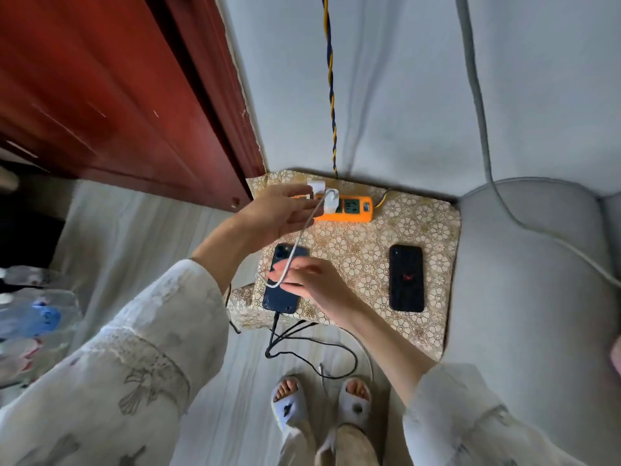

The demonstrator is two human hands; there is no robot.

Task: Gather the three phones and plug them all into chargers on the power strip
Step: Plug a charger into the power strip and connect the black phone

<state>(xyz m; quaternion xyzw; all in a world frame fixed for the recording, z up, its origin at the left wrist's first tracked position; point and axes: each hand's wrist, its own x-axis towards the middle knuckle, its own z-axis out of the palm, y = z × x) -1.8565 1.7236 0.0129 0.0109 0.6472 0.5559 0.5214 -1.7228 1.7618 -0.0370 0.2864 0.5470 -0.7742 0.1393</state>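
Observation:
An orange power strip (356,210) lies at the back of a small table with a gold flowered cloth (416,230). Two white chargers (331,198) stand in it. My left hand (279,213) hovers over the strip's left end, fingers spread near the chargers. A white cable (295,250) runs from the chargers down to my right hand (312,280), which pinches its looped end above a dark blue phone (282,297). That phone has a black cable in its lower end. A black phone (406,277) lies face down to the right. I see only two phones.
A red-brown wooden door (117,95) stands at the left. A grey sofa (537,280) borders the table on the right. Black cables (312,348) trail on the floor by my slippered feet. Plastic bottles (30,314) lie at the far left. A twisted blue-yellow wire (331,95) hangs down the wall.

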